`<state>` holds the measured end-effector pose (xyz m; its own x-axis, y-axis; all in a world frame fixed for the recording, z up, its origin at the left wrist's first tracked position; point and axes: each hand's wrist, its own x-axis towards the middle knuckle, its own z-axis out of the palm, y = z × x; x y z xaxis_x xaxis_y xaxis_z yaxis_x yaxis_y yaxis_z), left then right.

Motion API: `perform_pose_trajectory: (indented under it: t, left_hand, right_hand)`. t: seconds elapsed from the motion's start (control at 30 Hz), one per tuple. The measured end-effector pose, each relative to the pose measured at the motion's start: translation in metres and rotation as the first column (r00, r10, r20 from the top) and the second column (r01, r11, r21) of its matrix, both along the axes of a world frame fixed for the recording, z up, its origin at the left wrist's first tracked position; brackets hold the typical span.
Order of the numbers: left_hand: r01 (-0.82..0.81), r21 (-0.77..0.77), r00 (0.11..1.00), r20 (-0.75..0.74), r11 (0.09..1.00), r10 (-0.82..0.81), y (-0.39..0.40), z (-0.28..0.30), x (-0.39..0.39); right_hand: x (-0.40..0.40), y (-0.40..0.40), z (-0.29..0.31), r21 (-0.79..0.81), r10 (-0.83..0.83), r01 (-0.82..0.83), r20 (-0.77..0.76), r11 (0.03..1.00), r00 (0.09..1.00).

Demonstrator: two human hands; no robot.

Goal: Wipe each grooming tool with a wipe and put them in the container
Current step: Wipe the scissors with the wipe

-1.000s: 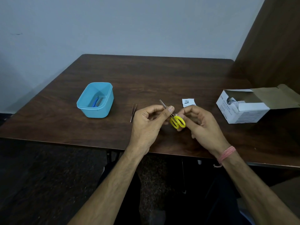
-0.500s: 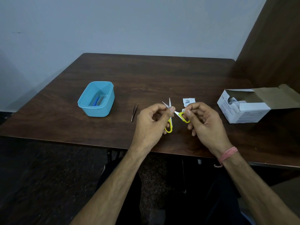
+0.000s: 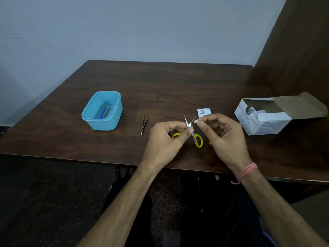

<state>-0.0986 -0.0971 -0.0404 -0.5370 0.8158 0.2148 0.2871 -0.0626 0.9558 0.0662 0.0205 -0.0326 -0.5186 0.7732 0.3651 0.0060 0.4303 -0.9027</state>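
Over the near middle of the dark wooden counter, the left hand grips a small pair of yellow-handled scissors near the pivot, thumb and forefinger curled round the metal; the blades stand spread apart, points up and away from the person, one yellow loop showing by the left palm and the other hanging below between the two hands. The right hand pinches a small folded white wipe between thumb and forefinger and holds it against the tip of the right-hand blade. Just behind the right hand a torn white wipe sachet lies flat on the counter. To the left of the hands a pair of metal tweezers lies on the wood, apart from everything else. Further left sits the light blue plastic container, with a blue-handled tool and a grey one lying inside on its floor. At the right edge an open white cardboard box of wipes rests with its flap folded back.
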Motion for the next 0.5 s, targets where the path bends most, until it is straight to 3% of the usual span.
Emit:
perform_pose_trajectory:
  t: [0.13,0.5]
  left_hand:
    - [0.053,-0.022,0.998,-0.029,0.998,-0.053,-0.0006,0.0012,-0.0005]
    - [0.107,-0.042,0.991,-0.076,0.993,-0.110,-0.0037,0.0037,0.0008]
  right_hand:
    - [-0.0036,-0.0039,0.0004,-0.039,0.059,-0.060,-0.010,0.997,0.998]
    - [-0.0026,-0.0036,0.0017,-0.067,-0.009,0.003,-0.088,0.998,0.996]
